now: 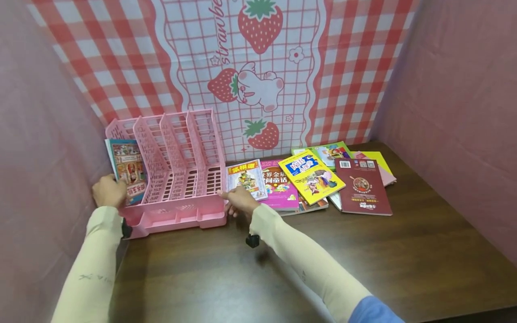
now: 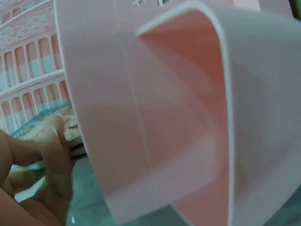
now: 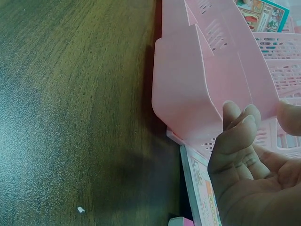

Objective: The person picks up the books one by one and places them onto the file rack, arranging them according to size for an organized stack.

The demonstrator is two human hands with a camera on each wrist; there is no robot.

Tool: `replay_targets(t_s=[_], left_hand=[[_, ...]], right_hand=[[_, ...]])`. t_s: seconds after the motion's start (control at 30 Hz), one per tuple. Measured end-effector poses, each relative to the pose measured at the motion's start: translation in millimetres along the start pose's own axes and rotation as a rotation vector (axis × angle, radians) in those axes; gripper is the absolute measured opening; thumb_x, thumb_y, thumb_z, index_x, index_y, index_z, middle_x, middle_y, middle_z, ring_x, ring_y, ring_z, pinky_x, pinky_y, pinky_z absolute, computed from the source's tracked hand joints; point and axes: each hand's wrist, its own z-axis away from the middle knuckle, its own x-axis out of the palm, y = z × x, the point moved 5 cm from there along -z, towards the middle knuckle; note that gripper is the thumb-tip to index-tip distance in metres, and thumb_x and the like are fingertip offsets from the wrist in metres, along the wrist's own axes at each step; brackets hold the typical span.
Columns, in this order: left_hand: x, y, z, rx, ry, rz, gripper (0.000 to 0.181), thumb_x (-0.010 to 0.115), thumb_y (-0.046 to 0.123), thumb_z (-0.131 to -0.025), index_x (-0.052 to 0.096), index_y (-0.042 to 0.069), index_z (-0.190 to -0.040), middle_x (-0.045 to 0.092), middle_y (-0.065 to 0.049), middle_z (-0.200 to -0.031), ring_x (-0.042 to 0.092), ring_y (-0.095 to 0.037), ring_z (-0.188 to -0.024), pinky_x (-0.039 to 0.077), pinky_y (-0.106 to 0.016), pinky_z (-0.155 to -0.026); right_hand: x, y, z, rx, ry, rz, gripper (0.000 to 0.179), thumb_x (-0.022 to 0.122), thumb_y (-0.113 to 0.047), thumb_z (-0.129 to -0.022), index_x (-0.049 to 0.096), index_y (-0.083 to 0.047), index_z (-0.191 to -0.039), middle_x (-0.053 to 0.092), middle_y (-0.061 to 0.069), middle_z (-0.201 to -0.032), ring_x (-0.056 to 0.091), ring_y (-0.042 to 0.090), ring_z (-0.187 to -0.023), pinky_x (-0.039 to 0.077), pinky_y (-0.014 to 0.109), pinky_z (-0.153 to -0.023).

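A pink desk file rack [image 1: 161,208] with several upright dividers stands on the left of the table. In its leftmost slot leans a blue-edged book [image 1: 131,170] with a picture cover. My left hand [image 1: 110,191] is at that slot's front, and in the left wrist view its curled fingers [image 2: 56,155] pinch the book's lower edge. My right hand [image 1: 241,202] holds the rack's front right corner. Seen from the right wrist, its thumb [image 3: 289,117] lies on one side of the pink front wall, with curled fingers [image 3: 235,136] on the other.
Right of the rack lie a white comic-style book [image 1: 246,179], a magenta book [image 1: 278,184], a yellow book [image 1: 311,177], a green book [image 1: 333,152] and a maroon book [image 1: 363,186], overlapping. Pink cloth [image 1: 456,112] walls both sides; a strawberry-print cloth [image 1: 258,80] hangs behind.
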Motion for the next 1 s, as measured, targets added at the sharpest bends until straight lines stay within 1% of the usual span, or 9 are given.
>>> replay_targets(t_s=[0.07,0.13,0.23,0.43,0.57,0.73,0.8,0.9,1.0], left_hand=[[0.1,2.4,-0.3,0.010,0.049,-0.002,0.039,0.047,0.017,-0.101,0.063,-0.017,-0.110,0.058,-0.046,-0.113,0.053,-0.063,-0.111,0.041,-0.063,-0.099],[1.7,2.7,0.1,-0.004,0.082,0.020,0.037,0.046,0.014,-0.099,0.063,-0.019,-0.107,0.059,-0.047,-0.111,0.055,-0.063,-0.109,0.042,-0.063,-0.098],[4.5,2.1,2.6,-0.021,0.109,0.037,0.039,0.045,0.014,-0.099,0.061,-0.020,-0.105,0.060,-0.046,-0.109,0.056,-0.062,-0.109,0.043,-0.063,-0.096],[4.4,4.2,10.9,-0.040,0.135,0.097,0.040,0.044,0.017,-0.103,0.059,-0.019,-0.108,0.060,-0.046,-0.110,0.053,-0.063,-0.112,0.039,-0.063,-0.099],[10.6,9.6,6.4,-0.045,0.083,0.103,0.045,0.042,0.021,-0.106,0.057,-0.020,-0.115,0.058,-0.046,-0.116,0.051,-0.063,-0.115,0.038,-0.064,-0.102],[28.0,5.3,-2.6,-0.077,-0.088,0.061,0.047,0.038,0.017,-0.103,0.055,-0.025,-0.116,0.053,-0.048,-0.124,0.046,-0.063,-0.122,0.035,-0.064,-0.107],[32.3,0.7,-3.5,-0.088,-0.123,0.066,0.047,0.039,0.015,-0.101,0.054,-0.027,-0.115,0.050,-0.049,-0.126,0.043,-0.064,-0.124,0.033,-0.064,-0.108],[33.9,-4.1,-3.2,-0.085,-0.102,0.080,0.044,0.042,0.011,-0.097,0.055,-0.028,-0.111,0.050,-0.050,-0.123,0.044,-0.064,-0.120,0.034,-0.063,-0.107],[31.2,-6.4,-4.0,-0.071,-0.021,0.061,0.042,0.050,0.012,-0.097,0.057,-0.028,-0.109,0.054,-0.050,-0.116,0.049,-0.064,-0.111,0.038,-0.064,-0.101]], right_hand=[[-1,-1,-1.1,0.000,0.002,0.005,0.043,0.065,-0.038,-0.102,0.068,0.005,-0.100,0.072,0.025,-0.081,0.051,0.011,-0.044,0.045,0.022,-0.043],[-2,0,-2.4,0.003,0.012,0.007,0.042,0.065,-0.038,-0.101,0.068,0.003,-0.098,0.072,0.023,-0.079,0.051,0.011,-0.044,0.045,0.023,-0.042],[-3,0,-2.9,0.003,0.013,0.002,0.042,0.066,-0.038,-0.101,0.069,0.003,-0.099,0.071,0.020,-0.076,0.051,0.011,-0.044,0.045,0.023,-0.042],[-1,0,-1.6,-0.010,-0.006,0.021,0.045,0.065,-0.038,-0.102,0.069,0.006,-0.108,0.072,0.020,-0.077,0.052,0.012,-0.046,0.046,0.023,-0.044],[-3,-2,-1.9,-0.020,0.005,0.027,0.045,0.065,-0.039,-0.102,0.068,0.006,-0.107,0.073,0.026,-0.084,0.051,0.012,-0.046,0.045,0.023,-0.044],[-3,-1,-2.5,-0.007,-0.005,0.011,0.047,0.065,-0.038,-0.102,0.067,0.008,-0.108,0.072,0.025,-0.082,0.051,0.011,-0.045,0.044,0.022,-0.042],[-1,0,-1.9,-0.002,-0.013,0.008,0.049,0.065,-0.038,-0.102,0.067,0.010,-0.109,0.072,0.022,-0.078,0.051,0.011,-0.045,0.045,0.022,-0.042],[0,1,-1.0,-0.001,-0.008,0.008,0.048,0.065,-0.038,-0.101,0.068,0.009,-0.109,0.072,0.020,-0.077,0.051,0.011,-0.046,0.045,0.022,-0.042],[0,1,-0.6,-0.001,-0.002,0.007,0.046,0.066,-0.038,-0.101,0.068,0.008,-0.106,0.072,0.024,-0.081,0.051,0.011,-0.046,0.044,0.022,-0.042]])
